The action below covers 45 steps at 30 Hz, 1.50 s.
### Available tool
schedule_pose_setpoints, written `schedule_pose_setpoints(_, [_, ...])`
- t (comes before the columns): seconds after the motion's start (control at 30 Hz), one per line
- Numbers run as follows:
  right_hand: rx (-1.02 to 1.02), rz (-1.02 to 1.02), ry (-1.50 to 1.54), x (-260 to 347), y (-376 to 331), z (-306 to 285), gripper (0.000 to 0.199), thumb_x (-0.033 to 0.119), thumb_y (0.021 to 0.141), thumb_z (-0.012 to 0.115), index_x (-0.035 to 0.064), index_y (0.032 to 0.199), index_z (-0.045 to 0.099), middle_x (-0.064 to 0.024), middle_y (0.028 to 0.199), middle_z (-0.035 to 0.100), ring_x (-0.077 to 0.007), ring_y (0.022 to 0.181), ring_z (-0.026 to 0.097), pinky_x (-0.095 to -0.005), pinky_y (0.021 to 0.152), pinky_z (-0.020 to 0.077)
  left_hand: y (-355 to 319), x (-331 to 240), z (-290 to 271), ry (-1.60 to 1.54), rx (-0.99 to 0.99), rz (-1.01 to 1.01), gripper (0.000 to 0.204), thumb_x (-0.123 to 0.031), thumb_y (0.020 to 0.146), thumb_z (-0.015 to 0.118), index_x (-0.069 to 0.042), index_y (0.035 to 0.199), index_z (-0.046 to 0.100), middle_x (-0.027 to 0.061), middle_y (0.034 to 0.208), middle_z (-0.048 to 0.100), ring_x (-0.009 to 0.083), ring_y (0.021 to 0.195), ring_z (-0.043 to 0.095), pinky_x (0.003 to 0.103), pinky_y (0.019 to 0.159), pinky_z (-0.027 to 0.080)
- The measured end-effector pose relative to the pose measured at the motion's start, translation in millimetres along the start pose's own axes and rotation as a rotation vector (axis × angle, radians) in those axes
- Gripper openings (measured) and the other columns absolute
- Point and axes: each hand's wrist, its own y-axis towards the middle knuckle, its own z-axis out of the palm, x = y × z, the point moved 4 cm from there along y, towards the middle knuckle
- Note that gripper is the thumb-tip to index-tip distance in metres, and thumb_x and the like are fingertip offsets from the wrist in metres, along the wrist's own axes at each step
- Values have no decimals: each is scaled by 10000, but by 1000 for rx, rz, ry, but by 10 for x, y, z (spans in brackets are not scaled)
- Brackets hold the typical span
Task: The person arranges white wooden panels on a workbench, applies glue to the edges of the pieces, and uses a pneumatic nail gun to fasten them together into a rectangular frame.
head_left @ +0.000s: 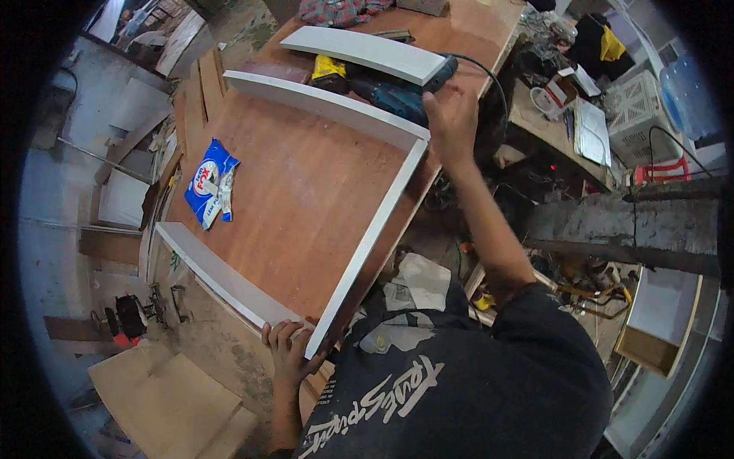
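Three-sided white frame (pixel 367 249) on counter (pixel 306 176); joining board (pixel 384 220) slants lower left to upper right, open side leftward. Left hand (pixel 290 350) curled gripping near corner; right hand (pixel 453 126) at far corner, grip unclear. Blue packet (pixel 208 183) inside; power tool (pixel 382 96), loose white board (pixel 359 50) beyond.

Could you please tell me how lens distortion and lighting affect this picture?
In the head view, the white frame appears bowed by fisheye distortion and the corners go black; in that view, the brown tabletop has a pale patch, perhaps glare; the right hand looks slightly soft.
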Motion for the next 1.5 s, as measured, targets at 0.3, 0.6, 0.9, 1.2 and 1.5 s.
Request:
schedule_pose_setpoints(0.3, [701,-238,-760,3,1270,799,1108,468,664,857,29,1523,312,-263,1335,578,-471,1265,531,-572,1057,433,-41,-5,3,24,34,-51,543,-496,683,801,-179,1101,660,41,1206,589,289,1217,507,570,1158,220])
schedule_pose_setpoints(0.6, [859,-498,-700,-487,2594,1111,1011,222,566,892,116,1474,459,-210,1357,583,-378,1273,552,-439,1075,468,-52,-5,34,43,37,-84,573,-553,688,771,-156,1087,663,74,1184,594,333,1195,528,595,1167,217])
schedule_pose_setpoints(0.9, [390,-581,-1036,-552,2734,1409,642,224,643,830,119,1250,650,-179,1265,625,-373,1273,522,-540,1113,379,-2,-31,9,5,87,-137,554,-560,726,753,-138,1072,655,80,1197,597,349,1205,519,605,1159,225])
schedule_pose_setpoints(1.2, [1012,-597,-644,66,1519,1787,584,389,723,825,58,1190,708,-208,1080,722,-361,1028,684,-430,923,531,-39,-80,-24,45,123,-134,610,-435,574,868,-187,1100,686,37,1242,596,289,1253,503,583,1176,227])
schedule_pose_setpoints(1.5, [1392,-417,-621,148,1763,1967,545,465,831,740,45,1174,682,-159,1138,708,-320,1027,673,-440,894,505,9,-15,-6,42,72,-96,586,-506,615,822,-178,1086,699,47,1206,614,294,1219,519,562,1182,208])
